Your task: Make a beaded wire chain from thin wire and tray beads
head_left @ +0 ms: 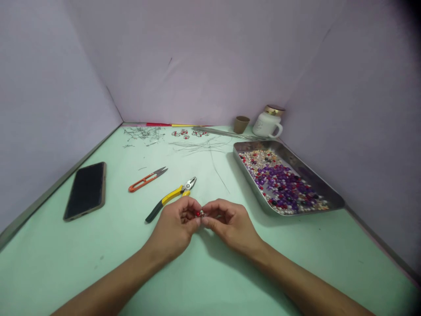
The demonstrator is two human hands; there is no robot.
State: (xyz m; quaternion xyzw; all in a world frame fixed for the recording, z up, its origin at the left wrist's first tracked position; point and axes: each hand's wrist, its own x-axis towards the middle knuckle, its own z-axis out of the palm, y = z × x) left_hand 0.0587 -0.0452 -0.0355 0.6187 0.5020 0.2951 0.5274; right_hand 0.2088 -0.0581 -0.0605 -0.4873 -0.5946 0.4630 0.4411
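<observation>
Between my fingertips is a small beaded piece (200, 214) with red and silvery-white beads, partly hidden by the fingers. My left hand (177, 221) pinches its left side, thumb and forefinger closed. From the other side my right hand (228, 221) grips it in the same way, the fingertips of both hands almost meeting. Just beyond the left hand lie pliers (171, 196) with yellow and black handles. Orange thread snips (148, 179) rest farther to the left.
A metal tray (255, 186) of mixed beads stands at the right. A phone (85, 191) lies at the left. Loose wires (200, 145), wire scraps (144, 134), finished-looking beaded pieces (180, 133), a brown cup (241, 125) and a lidded white mug (266, 124) line the back.
</observation>
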